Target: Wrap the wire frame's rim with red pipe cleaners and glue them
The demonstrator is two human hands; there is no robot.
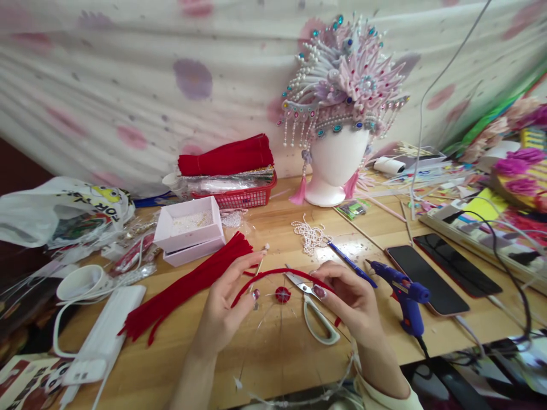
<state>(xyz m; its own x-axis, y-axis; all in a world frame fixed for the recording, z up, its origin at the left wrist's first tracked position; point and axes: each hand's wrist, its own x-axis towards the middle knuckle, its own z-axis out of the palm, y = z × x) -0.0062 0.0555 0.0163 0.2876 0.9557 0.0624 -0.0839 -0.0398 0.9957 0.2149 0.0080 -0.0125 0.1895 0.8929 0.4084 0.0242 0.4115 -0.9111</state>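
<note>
So, starting at the left of the worktop (166,353), there's a fat bundle of red fuzzy stems (192,282). Next to it is the left hand (224,302), fingers curved around one end of a single red stem (277,271); can't tell how tightly it's gripping. A thin pale stick (261,266) pokes up by those fingers. The stem arches across between both hands, over a small red wire hub (282,294) and the scissors (318,319). The right hand (350,296) has its other end pinched between thumb and fingers, just left of the glue gun (401,290). Looks super light, soft outside, probably bendy wire inside, so not slippery. I'd hold near both ends, gently, since it could kink.
</note>
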